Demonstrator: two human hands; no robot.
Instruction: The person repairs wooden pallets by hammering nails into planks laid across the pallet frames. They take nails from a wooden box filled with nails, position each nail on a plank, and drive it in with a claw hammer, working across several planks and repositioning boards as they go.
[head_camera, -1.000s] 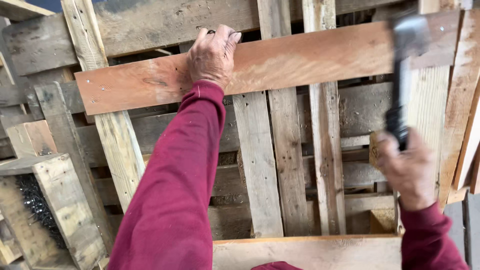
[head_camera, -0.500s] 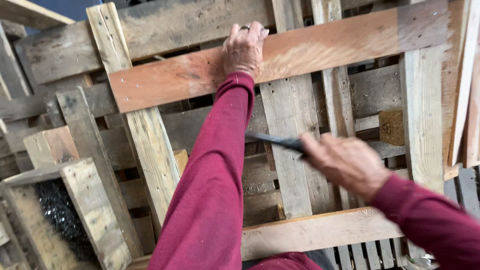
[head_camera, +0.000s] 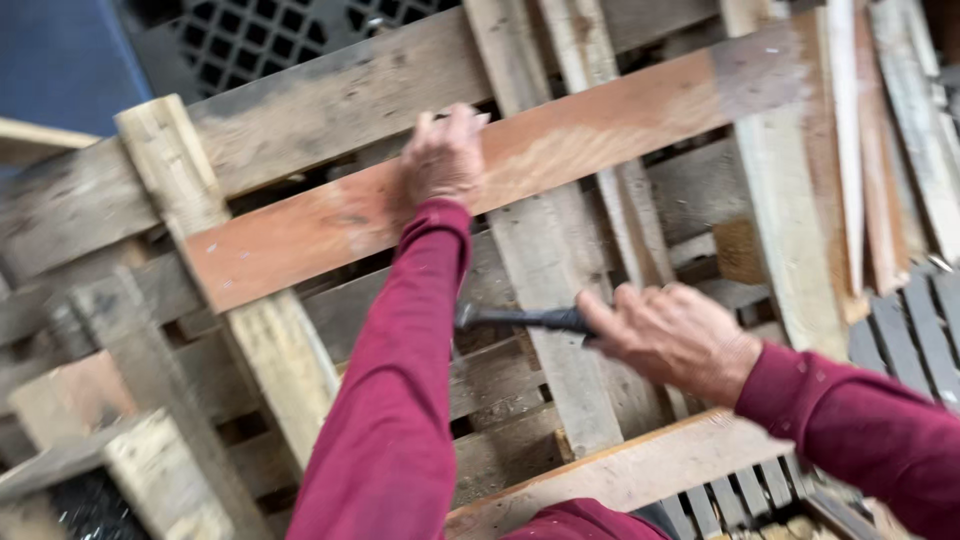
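My left hand (head_camera: 445, 155) reaches up and grips the top edge of a long reddish plank (head_camera: 620, 120) that lies slantwise across a stack of wooden pallets. My right hand (head_camera: 670, 335) is closed around the dark handle of a hammer (head_camera: 520, 319), held sideways and pointing left. The hammer's head is hidden behind my left forearm, which is covered by a dark red sleeve. The hammer sits below the reddish plank, over a pale upright board (head_camera: 560, 300).
Weathered pallet boards lean every way: a pale slanted post (head_camera: 215, 270) at left, upright planks (head_camera: 800, 210) at right. A black lattice panel (head_camera: 290, 30) and a blue surface (head_camera: 60, 60) show at the top left. A slatted pallet (head_camera: 910, 330) lies at the right.
My right hand has swung the hammer down from upright at the right to a sideways hold near the middle. The view has shifted right and down; my left hand stays on the plank.
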